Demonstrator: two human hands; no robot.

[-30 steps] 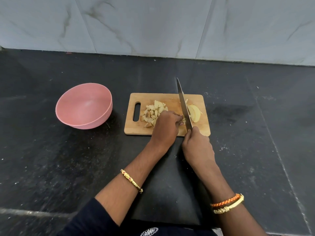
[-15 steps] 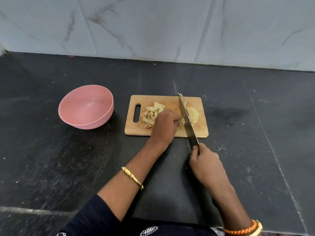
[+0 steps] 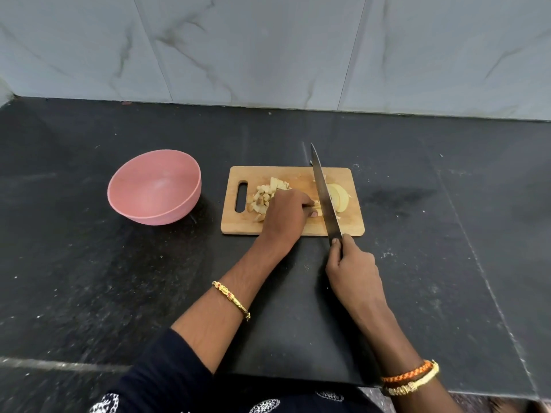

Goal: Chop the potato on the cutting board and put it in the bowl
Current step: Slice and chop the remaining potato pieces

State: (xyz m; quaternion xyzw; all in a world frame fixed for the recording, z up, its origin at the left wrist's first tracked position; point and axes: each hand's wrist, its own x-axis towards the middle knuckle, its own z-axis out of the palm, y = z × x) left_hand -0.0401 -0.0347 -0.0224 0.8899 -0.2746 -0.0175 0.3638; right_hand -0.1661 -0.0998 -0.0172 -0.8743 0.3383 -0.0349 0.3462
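Worktop (image 3: 89,278): one dark stone slab, and everything sits toward its back edge, near the marble wall.
Bowl (image 3: 154,187): one, pink, nothing in it yet, standing just off the cutting board's left edge. Looks like light plastic, so I'd expect it to skid if bumped.
Cutting board (image 3: 293,228): one, wooden, handle slot on its left side, lying flat on the worktop.
Knife (image 3: 323,192): one long blade running front to back across the board's right half, tip past the far edge.
Right hand (image 3: 353,269): wrapped round the knife handle just off the board's near edge, forefinger up by the blade's heel.
Left hand (image 3: 286,216): fingers curled down, pinning a strip of potato (image 3: 318,209) right against the blade.
Sliced potato (image 3: 340,196): a few overlapping slices on the board's right side, exact count unclear. Firm, wet-cut and probably slippery, so hold from above with fingertips tucked back.
Chopped pieces (image 3: 264,195): one heap by the handle slot, too many to count. Light and loose, best scooped or scraped off together.
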